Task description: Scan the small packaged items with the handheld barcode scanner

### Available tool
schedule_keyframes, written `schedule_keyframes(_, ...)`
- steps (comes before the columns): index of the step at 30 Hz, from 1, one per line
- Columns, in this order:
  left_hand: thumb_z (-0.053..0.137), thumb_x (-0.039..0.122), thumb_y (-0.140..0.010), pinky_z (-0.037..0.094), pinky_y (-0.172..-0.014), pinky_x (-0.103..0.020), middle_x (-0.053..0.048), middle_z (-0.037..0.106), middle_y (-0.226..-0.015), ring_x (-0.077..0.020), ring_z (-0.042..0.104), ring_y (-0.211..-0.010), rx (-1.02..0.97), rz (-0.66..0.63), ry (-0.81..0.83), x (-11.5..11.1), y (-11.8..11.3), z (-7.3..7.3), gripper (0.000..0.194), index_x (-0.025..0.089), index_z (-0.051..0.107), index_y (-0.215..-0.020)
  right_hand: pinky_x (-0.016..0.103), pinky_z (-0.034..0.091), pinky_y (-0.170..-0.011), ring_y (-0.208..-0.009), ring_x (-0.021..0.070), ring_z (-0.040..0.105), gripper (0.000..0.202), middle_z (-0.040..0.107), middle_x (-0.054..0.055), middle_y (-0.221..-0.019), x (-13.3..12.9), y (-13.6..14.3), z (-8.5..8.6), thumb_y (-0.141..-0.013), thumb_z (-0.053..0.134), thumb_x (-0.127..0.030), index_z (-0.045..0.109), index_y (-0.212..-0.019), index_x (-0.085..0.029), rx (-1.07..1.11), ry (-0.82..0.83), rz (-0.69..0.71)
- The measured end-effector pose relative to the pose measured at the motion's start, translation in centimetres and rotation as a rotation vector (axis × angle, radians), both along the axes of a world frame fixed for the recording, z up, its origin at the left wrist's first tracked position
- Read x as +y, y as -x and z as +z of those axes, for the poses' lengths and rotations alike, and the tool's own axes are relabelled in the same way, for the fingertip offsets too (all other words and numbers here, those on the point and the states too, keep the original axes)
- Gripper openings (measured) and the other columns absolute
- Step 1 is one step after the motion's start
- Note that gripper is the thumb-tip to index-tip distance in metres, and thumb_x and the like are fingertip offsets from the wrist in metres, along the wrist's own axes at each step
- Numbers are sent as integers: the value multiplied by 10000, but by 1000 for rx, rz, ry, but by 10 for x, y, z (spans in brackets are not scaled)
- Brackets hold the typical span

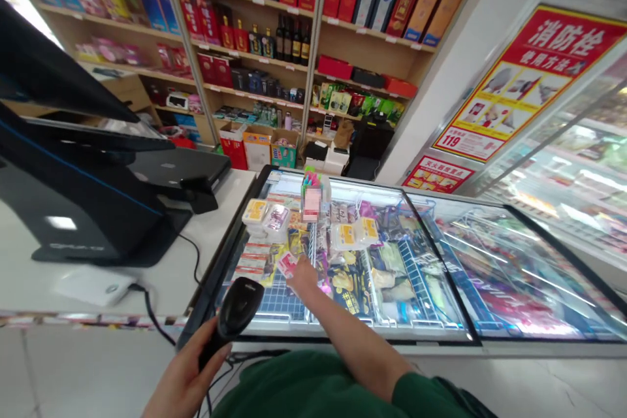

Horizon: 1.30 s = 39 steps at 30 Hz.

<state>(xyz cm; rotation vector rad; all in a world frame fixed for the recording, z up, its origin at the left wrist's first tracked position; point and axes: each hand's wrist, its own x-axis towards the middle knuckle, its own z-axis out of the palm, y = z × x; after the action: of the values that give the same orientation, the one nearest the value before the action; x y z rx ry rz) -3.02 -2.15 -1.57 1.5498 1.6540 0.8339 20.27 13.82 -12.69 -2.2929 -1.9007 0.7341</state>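
My left hand (198, 362) is wrapped round the handle of a black barcode scanner (240, 304), its head raised over the freezer's near left corner. Farther forward, my right hand (304, 277) pinches a small pink and white packet (287, 264) just above the freezer's glass top. Clear tubs with yellow labels (255, 211) and a tub with a purple label (277, 217) stand on the glass beyond the packet, to the left. More yellow-labelled tubs (346, 234) stand to the right of my right hand. A colourful item with a blurred front (312, 199) is at the back.
The glass-topped freezer (382, 333) holds packaged goods in wire baskets. On the left counter (215, 228) are a dark checkout terminal (88, 209), a white device (93, 286) and cables. Shelves (255, 0) of boxes and bottles stand behind. Cords hang near my left hand.
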Motion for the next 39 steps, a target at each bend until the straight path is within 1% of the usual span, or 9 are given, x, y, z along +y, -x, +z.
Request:
schedule_keyframes(2, 595, 523, -751, 430, -1021, -427, -98, 673, -1197, -294, 596, -1155, 19, -4, -18, 8, -6, 1, 551, 182, 587, -1185, 365, 513, -779, -972, 310, 639, 771, 594, 196, -1162, -5, -11, -1, -607, 795, -238, 448, -1287, -123, 55, -27, -26)
schedule_keyframes(6, 581, 535, -755, 469, -988, -415, -99, 683, -1175, -299, 604, -1142, 50, -74, -32, 23, -19, 15, 554, 174, 594, -1174, 361, 482, -830, -980, 284, 636, 414, 635, 172, -1104, -12, -27, 1, -768, 599, -95, 561, -1179, -121, 192, -102, -66)
schedule_keyframes(9, 572, 544, -759, 495, -957, -389, -105, 693, -1149, -292, 624, -1109, 39, -137, 4, 31, -30, 28, 567, 160, 589, -1176, 345, 454, -876, -1003, 273, 627, 248, 676, 128, -1010, -15, -39, 4, -773, 593, -93, 644, -1009, -151, 310, -124, -121)
schedule_keyframes(13, 566, 581, -756, 474, -979, -395, -116, 680, -1174, -286, 625, -1108, 20, -134, 60, 33, -38, 33, 641, 142, 555, -1224, 321, 481, -781, -863, 256, 661, 81, 687, 85, -807, -21, -56, 4, -736, 618, -97, 651, -782, -154, 494, -115, -257)
schedule_keyframes(18, 574, 597, -748, 462, -991, -391, -118, 681, -1170, -285, 623, -1109, 21, -163, 107, 35, -41, 30, 687, 134, 534, -1253, 271, 491, -550, -540, 180, 632, 48, 636, 10, -606, -32, -70, 5, -724, 616, -122, 625, -719, -170, 773, -88, -399)
schedule_keyframes(24, 590, 554, -766, 453, -999, -377, -125, 651, -1227, -281, 587, -1165, -10, -258, 121, 39, -48, 27, 656, 129, 531, -1262, 222, 453, -469, -452, 140, 582, 86, 602, -36, -537, -38, -78, 14, -716, 627, -129, 620, -777, -189, 975, -126, -442)
schedule_keyframes(29, 606, 511, -771, 467, -980, -376, -111, 663, -1209, -276, 607, -1135, 17, -291, 128, 42, -52, 28, 572, 146, 566, -1210, 196, 425, -471, -468, 118, 578, 132, 635, -38, -609, -37, -87, 25, -692, 632, -101, 642, -789, -190, 973, -170, -385)
schedule_keyframes(34, 593, 518, -777, 449, -1004, -377, -116, 650, -1230, -276, 589, -1164, 11, -335, 124, 44, -56, 32, 587, 139, 552, -1224, 188, 413, -476, -498, 116, 590, 102, 653, -31, -669, -39, -89, 34, -727, 612, -119, 637, -795, -189, 909, -202, -316)
schedule_keyframes(39, 597, 508, -779, 415, -1039, -395, -115, 642, -1241, -277, 572, -1185, 23, -318, 104, 45, -59, 30, 604, 138, 540, -1253, 202, 423, -511, -516, 121, 597, 99, 654, -28, -682, -43, -89, 40, -744, 603, -131, 642, -816, -188, 855, -238, -279)
